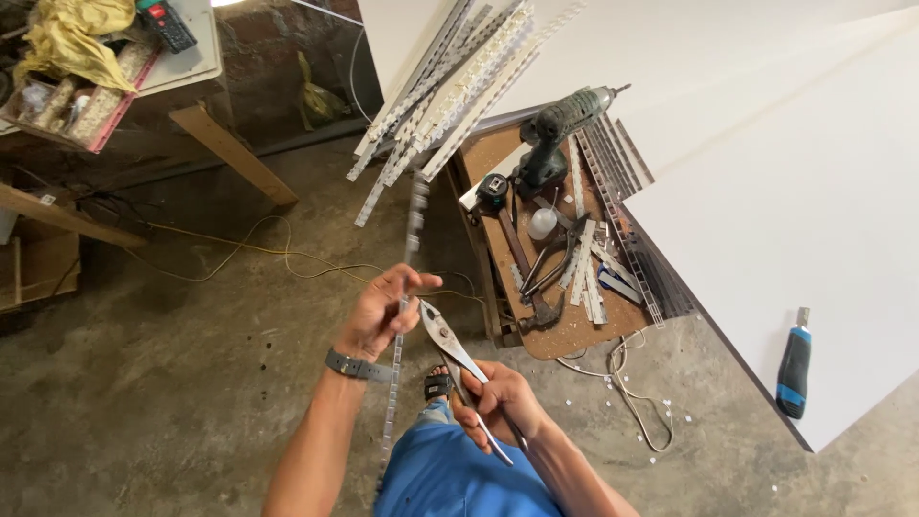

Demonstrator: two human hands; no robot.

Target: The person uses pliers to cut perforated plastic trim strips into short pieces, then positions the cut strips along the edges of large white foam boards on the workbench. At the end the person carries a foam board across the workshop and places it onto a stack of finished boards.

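Note:
My left hand [383, 311] grips a long thin perforated metal strip [412, 220] that runs upright from near my lap to past my fingers; its upper part is blurred. My right hand [498, 397] holds a pair of pliers [445, 335] by the handles. The plier jaws point up and left and touch the strip just below my left fingers. A dark strap sits on my left wrist. My blue shorts and a sandalled foot show below the hands.
A bundle of similar strips [450, 77] leans on a white board [766, 144]. A wooden bench top [565, 325] carries a cordless drill [555, 129], hammer, tape measure and strip offcuts. A blue-handled tool [793, 369] lies on the board. Yellow cable crosses the concrete floor [172, 383].

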